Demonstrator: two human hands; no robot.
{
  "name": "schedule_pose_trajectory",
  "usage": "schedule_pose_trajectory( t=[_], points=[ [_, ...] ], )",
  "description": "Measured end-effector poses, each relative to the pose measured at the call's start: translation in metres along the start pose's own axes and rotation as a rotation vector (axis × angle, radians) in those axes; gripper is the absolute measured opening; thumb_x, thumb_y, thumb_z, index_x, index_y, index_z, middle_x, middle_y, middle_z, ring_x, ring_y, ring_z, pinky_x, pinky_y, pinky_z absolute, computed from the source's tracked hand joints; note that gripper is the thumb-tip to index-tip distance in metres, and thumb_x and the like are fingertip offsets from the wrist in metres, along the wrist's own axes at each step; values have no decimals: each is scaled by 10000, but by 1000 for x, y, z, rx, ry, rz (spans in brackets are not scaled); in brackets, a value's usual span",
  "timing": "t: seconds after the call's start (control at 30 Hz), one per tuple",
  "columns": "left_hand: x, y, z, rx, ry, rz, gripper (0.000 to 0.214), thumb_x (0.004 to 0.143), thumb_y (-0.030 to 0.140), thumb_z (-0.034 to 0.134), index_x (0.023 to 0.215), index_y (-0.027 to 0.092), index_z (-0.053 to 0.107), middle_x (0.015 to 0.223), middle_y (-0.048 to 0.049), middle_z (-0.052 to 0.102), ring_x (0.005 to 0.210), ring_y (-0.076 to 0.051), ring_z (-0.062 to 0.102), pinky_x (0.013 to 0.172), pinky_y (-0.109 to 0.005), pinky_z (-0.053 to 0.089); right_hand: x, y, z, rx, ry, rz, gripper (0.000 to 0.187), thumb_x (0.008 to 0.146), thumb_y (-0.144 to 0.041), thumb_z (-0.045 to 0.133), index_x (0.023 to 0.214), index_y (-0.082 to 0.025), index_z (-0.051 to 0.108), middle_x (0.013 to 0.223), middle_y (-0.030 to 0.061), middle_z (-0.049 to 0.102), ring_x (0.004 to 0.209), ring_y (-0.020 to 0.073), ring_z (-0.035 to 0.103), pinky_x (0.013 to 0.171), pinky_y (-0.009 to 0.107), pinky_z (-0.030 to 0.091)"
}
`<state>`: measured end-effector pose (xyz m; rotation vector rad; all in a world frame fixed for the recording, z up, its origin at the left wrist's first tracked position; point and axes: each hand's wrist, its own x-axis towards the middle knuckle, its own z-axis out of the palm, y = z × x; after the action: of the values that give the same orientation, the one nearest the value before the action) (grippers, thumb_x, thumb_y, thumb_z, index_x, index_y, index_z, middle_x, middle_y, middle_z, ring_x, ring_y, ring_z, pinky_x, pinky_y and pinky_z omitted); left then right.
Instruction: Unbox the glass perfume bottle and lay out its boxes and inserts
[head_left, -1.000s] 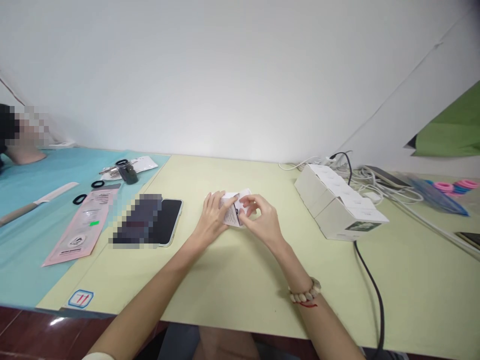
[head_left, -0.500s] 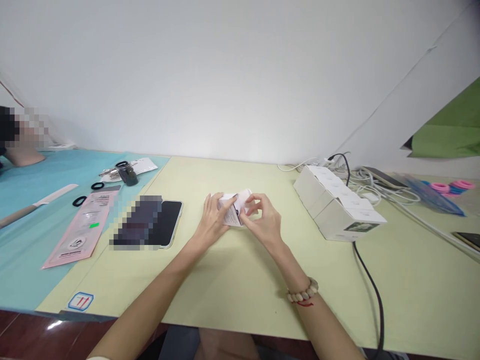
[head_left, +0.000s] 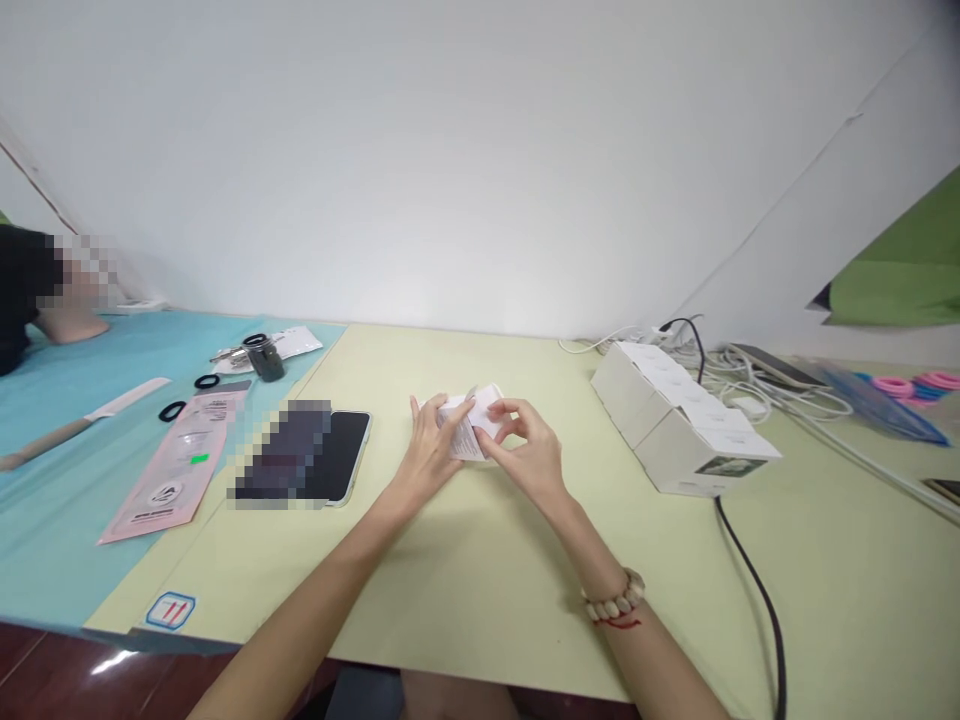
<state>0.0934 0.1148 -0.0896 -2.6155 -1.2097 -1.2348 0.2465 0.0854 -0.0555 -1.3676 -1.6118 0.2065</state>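
Observation:
A small white cardboard box (head_left: 466,446) with printed text on its side sits between my hands over the yellow tabletop. My left hand (head_left: 429,440) wraps around its left side, fingers over the far edge and thumb on top. At the right end, my right hand (head_left: 527,445) pinches the white end flap (head_left: 487,408) with thumb and forefinger. That flap lies over the end of the box. Part of the box is hidden behind my fingers.
Left of my hands lies a phone (head_left: 349,455), partly blurred out, then a pink packet (head_left: 184,460), a jar (head_left: 263,358) and a knife (head_left: 124,400) on blue cloth. On the right stand several white boxes (head_left: 675,415), near cables (head_left: 776,395) and a black cord (head_left: 754,590).
The dark gap at the box's end no longer shows; the white flap now covers it. Both hands keep their hold. The whole view has shifted slightly.

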Motion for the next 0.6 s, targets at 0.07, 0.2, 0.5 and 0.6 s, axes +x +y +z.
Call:
schedule_pose_trajectory(
  t=[0.07,0.2,0.5,0.6],
  points=[
    [0,1,0,-12,10,-6,736,728,182,557,1346,267,167,1193,-133,278,1228,-234,274,1035,-568,90,0,0,0,-4,19,13,313,688,-375,648,947,-240,536,921,-57,585,613,61,559,660,222,430],
    [-1,1,2,9,2,-36,699,767,247,541,1355,298,168,1218,-128,263,1214,-229,288,1025,-581,82,-4,-2,3,-93,121,-4,348,690,-379,648,994,-250,538,896,-56,587,610,56,567,577,193,413],
    [-2,-1,5,41,-37,-56,711,777,240,528,1377,305,152,1245,-121,273,1227,-213,262,1030,-567,85,-7,3,5,-259,211,-207,307,777,-383,583,1052,-247,572,842,-27,597,564,41,559,461,168,364],
    [0,-2,4,57,-61,-50,795,727,210,576,1386,299,141,1232,-126,279,1226,-228,258,1022,-571,99,-6,5,3,-211,158,-232,271,817,-364,544,1044,-231,608,859,8,596,557,51,553,500,178,403]
  ],
)
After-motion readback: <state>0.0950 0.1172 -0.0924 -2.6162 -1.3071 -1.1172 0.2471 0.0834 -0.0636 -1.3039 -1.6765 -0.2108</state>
